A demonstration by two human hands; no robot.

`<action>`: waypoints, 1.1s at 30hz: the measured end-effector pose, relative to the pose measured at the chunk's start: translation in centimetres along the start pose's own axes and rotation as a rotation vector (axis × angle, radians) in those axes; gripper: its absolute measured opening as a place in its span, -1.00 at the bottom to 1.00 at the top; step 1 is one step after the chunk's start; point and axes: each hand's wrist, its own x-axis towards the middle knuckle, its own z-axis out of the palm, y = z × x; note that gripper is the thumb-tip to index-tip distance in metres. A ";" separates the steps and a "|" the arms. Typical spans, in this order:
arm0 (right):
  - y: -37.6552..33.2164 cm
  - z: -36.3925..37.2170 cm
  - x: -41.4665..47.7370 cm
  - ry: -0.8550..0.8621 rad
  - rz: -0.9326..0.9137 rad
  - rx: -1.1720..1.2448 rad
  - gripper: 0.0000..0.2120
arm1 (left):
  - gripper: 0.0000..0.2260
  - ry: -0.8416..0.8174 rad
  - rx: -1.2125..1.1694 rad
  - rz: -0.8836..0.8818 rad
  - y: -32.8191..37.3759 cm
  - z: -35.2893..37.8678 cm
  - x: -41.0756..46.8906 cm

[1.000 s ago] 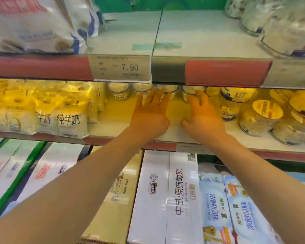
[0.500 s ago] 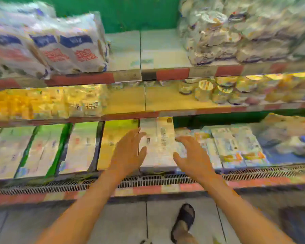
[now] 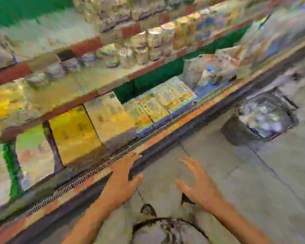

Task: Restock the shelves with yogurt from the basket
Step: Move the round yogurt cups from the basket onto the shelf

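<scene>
Yellow carton (image 3: 74, 132) stands on the bottom level of the shelves (image 3: 144, 72), at about 9 o'clock in the view; whole frame heavily smeared, the unit running on a slant from lower left to upper right. Pale carton (image 3: 109, 117) just beside it on the 3 o'clock side, touching or nearly so, cannot tell which. Row of lidded jars (image 3: 148, 46) on the level above, toward 12 o'clock; labels unreadable. Slotted grille strip (image 3: 148, 138) runs along the base of the unit, in front of the cartons. Left hand (image 3: 121, 184) at 6 o'clock, palm down, fingers straight and spread, fingertips over the base edge near the grille, holding nothing. Right hand (image 3: 199, 187) near it on the 3 o'clock side, apart from it, fingers spread and slightly bent, also empty, above the grey tiled floor (image 3: 253, 182). Dark basket (image 3: 236, 132) sits on the floor at 2 o'clock from the right hand, well apart from both hands. Yogurt (image 3: 261, 118) lies inside it as a pale shiny heap; count and packaging lost to blur
</scene>
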 end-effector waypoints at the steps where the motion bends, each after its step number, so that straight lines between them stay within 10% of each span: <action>1: 0.8 -0.3 -0.9 0.008 0.035 0.009 -0.34 | -0.47 -0.032 0.024 0.052 0.7 0.8 0.4; 11: 9.6 -8.0 -6.5 0.168 0.351 0.114 -0.42 | -0.48 -0.277 0.118 0.274 10.7 11.4 5.9; 33: 33.3 -35.6 -4.7 0.468 0.358 0.183 -0.41 | -0.51 -0.354 0.115 0.504 38.9 34.5 25.4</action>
